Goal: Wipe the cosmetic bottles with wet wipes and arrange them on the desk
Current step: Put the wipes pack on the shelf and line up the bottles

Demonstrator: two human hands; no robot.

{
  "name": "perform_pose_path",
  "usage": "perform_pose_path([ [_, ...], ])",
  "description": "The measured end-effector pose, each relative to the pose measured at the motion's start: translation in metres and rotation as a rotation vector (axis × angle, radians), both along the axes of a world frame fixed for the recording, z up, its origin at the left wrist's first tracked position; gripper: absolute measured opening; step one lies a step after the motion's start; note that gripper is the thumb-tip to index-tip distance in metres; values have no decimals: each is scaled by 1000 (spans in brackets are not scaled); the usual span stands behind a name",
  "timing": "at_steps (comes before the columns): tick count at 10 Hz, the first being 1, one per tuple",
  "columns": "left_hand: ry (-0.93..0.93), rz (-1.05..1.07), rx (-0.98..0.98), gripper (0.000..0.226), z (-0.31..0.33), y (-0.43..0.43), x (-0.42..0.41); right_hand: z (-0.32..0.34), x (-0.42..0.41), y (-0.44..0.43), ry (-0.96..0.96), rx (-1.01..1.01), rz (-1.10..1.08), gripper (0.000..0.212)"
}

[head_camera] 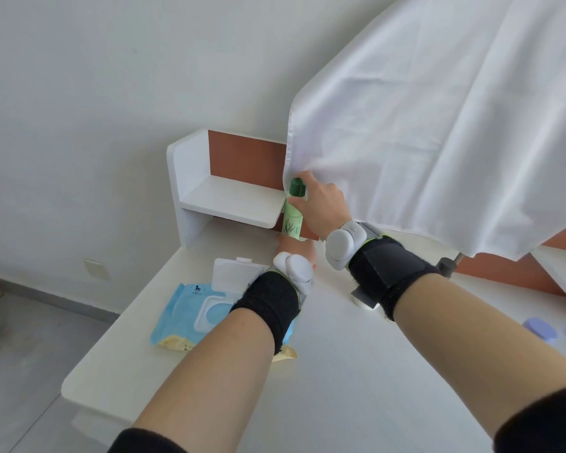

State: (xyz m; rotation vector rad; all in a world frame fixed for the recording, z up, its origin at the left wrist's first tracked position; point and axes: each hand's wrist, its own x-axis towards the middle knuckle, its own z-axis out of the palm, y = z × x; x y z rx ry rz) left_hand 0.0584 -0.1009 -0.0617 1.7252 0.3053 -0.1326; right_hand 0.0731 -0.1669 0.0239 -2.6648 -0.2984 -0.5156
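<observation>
Bottle [293,220] upright, right grip [324,207] curled round its neck; left grip [296,251] below, state unclear.

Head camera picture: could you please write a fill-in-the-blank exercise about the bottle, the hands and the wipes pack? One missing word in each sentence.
1. The bottle has a dark ____ cap.
2. The hand gripping the bottle near its cap is the person's ____ one.
3. The flip lid of the wet wipes pack is ____.
4. The pack lies on the desk, and its wrapper is mainly light ____.

Missing words: green; right; open; blue.
</observation>
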Motion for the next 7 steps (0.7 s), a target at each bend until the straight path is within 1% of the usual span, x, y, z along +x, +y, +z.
perform_pose_path([
  [1,102,58,-294,40,7,-3,1,5,-13,-3,-24,-12,-26,57],
  [2,-111,-274,319,12,31,2,-34,10,-23,-5,-27,86,-68,48],
  [3,-76,-185,-14,14,56,11,-51,12,-38,-5,-3,211,-112,37],
  [4,-141,-7,-187,19,69,18,-62,19,-57,-6,-19,299,-122,31],
  [5,-337,-4,-68,14,77,42,-81,17,-81,-1,86,317,-123,26],
  [6,-445,52,355,14,72,73,-94,8,-106,9,227,216,-4,23],
  [7,-334,64,649,30,68,94,-106,-3,-118,18,302,227,68,20],
])
